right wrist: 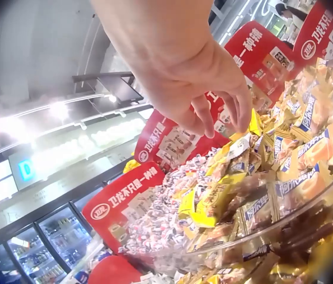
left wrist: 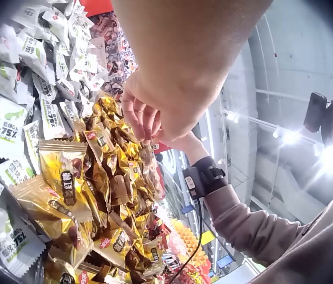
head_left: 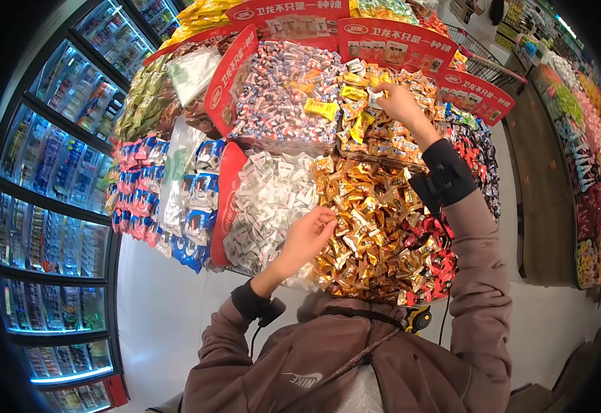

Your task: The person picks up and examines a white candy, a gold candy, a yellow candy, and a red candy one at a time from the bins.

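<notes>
My right hand (head_left: 398,103) reaches over the far right bin, its fingers bent downward and nothing visible between thumb and fingers in the right wrist view. Just below its fingertips lies a white packet (right wrist: 238,147) on the pile. Yellow packets (right wrist: 216,201) lie close by, among orange-and-gold wrapped sweets (right wrist: 314,148). My left hand (head_left: 308,237) hovers with loosely curled fingers where the white-wrapped snacks (head_left: 273,193) meet the gold-wrapped sweets (head_left: 362,213). No packet shows in its fingers (left wrist: 135,115).
Red display boards (head_left: 397,43) stand behind and between the bins. A clear bin rim (right wrist: 273,228) runs in front of the right hand's pile. A yellow packet (head_left: 321,109) lies on blue-and-white sweets (head_left: 280,82). Blue snack bags (head_left: 200,199) are at left, glass-door fridges (head_left: 52,158) farther left.
</notes>
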{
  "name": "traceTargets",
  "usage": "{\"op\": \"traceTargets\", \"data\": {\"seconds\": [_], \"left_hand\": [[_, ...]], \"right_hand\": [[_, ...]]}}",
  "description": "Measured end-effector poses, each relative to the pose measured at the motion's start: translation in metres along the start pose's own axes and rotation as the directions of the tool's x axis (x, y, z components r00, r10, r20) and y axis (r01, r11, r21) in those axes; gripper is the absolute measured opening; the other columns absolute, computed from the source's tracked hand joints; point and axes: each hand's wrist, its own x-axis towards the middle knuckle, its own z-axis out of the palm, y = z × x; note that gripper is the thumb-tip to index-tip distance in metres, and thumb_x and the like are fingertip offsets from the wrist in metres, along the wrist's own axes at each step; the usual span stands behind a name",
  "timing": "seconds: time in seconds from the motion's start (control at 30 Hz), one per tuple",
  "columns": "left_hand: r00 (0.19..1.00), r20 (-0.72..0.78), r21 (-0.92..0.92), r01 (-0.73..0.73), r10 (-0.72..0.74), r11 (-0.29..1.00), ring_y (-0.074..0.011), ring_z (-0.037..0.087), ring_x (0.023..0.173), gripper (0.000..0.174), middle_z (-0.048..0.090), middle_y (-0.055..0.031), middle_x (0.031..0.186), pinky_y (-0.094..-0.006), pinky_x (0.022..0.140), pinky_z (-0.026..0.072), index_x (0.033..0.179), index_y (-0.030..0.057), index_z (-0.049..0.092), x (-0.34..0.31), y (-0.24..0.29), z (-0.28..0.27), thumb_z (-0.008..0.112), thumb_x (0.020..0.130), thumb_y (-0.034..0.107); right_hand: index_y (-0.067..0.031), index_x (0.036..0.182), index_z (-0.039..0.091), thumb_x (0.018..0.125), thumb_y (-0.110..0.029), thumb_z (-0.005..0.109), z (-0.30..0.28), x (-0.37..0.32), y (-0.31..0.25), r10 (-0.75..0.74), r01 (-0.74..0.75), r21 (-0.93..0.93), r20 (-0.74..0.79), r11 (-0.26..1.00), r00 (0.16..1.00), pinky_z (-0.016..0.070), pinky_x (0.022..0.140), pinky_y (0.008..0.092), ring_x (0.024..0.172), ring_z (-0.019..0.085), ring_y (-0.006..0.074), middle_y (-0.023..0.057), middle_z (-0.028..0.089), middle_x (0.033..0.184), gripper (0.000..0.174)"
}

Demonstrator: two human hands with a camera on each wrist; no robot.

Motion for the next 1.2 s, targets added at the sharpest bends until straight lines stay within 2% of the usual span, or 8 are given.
{"op": "traceTargets", "data": {"seconds": [0.13,0.33,0.53,0.63,0.73,0.8,0.97,1.2], "left_hand": [[1.0,-0.001,0.011,0.014,-0.014,1.0,-0.0142,0.056,0.062,0.018,0.06,-0.006,0.073,-0.0252,0.056,0.045,0.095,0.0049,0.056,0.0,-0.003,-0.001,0.06,0.079,0.014],[1.0,0.003,0.031,0.028,-0.028,0.999,-0.0152,0.057,0.062,0.019,0.061,-0.0065,0.074,-0.0258,0.056,0.0452,0.094,0.005,0.055,-0.001,-0.004,-0.003,0.06,0.079,0.015],[1.0,-0.014,0.026,0.013,-0.013,1.0,-0.0152,0.057,0.063,0.019,0.061,-0.0068,0.075,-0.0257,0.056,0.0449,0.095,0.0049,0.055,-0.003,-0.008,-0.003,0.06,0.079,0.015],[1.0,-0.017,0.019,-0.006,0.006,1.0,-0.0139,0.057,0.064,0.019,0.061,-0.0063,0.076,-0.025,0.057,0.0448,0.095,0.004,0.055,0.0,-0.008,-0.004,0.06,0.079,0.014],[0.999,-0.017,-0.044,-0.035,0.034,0.998,-0.0112,0.056,0.066,0.018,0.061,-0.0051,0.076,-0.0237,0.06,0.0446,0.095,0.002,0.056,0.005,0.003,-0.007,0.06,0.079,0.01],[0.996,-0.04,-0.108,-0.09,0.086,0.99,-0.0081,0.055,0.069,0.015,0.061,-0.0038,0.075,-0.0222,0.064,0.0434,0.093,-0.0003,0.057,0.01,0.017,-0.007,0.058,0.079,0.005],[0.986,0.155,-0.518,0.036,0.053,0.855,-0.0132,0.056,0.089,0.023,0.057,-0.0093,0.098,-0.0263,0.08,0.0447,0.102,-0.0021,0.049,0.007,0.059,-0.009,0.056,0.08,0.0],[0.982,0.154,-0.702,0.03,0.11,0.712,-0.0112,0.052,0.091,0.028,0.051,-0.0062,0.096,-0.0234,0.076,0.0437,0.102,0.001,0.045,-0.003,0.068,0.011,0.06,0.079,0.002]], "right_hand": [[-0.0074,0.1,0.06,0.075,-0.015,0.057,0.028,0.022,0.016,-0.19,0.174,-0.126,-0.128,0.977,0.973,0.0444,0.073,0.0413,0.077,0.058,0.0314,0.0186,0.062,0.084,0.026],[-0.0037,0.085,0.063,0.069,-0.008,0.059,0.038,0.024,0.01,-0.149,0.088,-0.293,-0.193,0.952,0.97,0.0451,0.074,0.0414,0.081,0.058,0.0329,0.0203,0.061,0.08,0.016],[-0.0034,0.082,0.061,0.069,-0.01,0.063,0.013,0.013,0.009,-0.05,0.051,0.015,-0.084,0.999,0.995,0.0473,0.069,0.0388,0.074,0.059,0.0312,0.0168,0.061,0.077,0.015],[-0.003,0.083,0.06,0.07,-0.007,0.063,-0.015,-0.024,-0.023,-0.127,0.154,0.131,-0.196,0.979,0.972,0.0479,0.064,0.0336,0.069,0.059,0.0232,0.0105,0.059,0.069,0.014],[-0.0009,0.088,0.058,0.075,-0.003,0.061,-0.044,-0.075,-0.06,-0.166,0.203,0.521,-0.117,0.829,0.979,0.0484,0.06,0.0238,0.073,0.057,0.0089,0.0028,0.058,0.076,0.013],[-0.0029,0.086,0.058,0.073,0.001,0.059,-0.049,-0.113,-0.077,-0.168,0.257,0.68,-0.195,0.686,0.966,0.0467,0.063,0.0235,0.075,0.056,0.0109,0.0043,0.055,0.084,0.013],[-0.0018,0.091,0.054,0.074,0.002,0.061,-0.039,-0.195,-0.082,-0.3,0.35,0.698,-0.2,0.625,0.933,0.0448,0.076,0.0255,0.093,0.051,0.0149,0.0065,0.047,0.097,0.019],[-0.0021,0.093,0.056,0.076,0.003,0.059,0.003,-0.238,-0.066,-0.103,0.17,0.744,-0.135,0.647,0.985,0.0441,0.071,0.0234,0.095,0.05,0.0149,0.0076,0.047,0.102,0.018]]}}
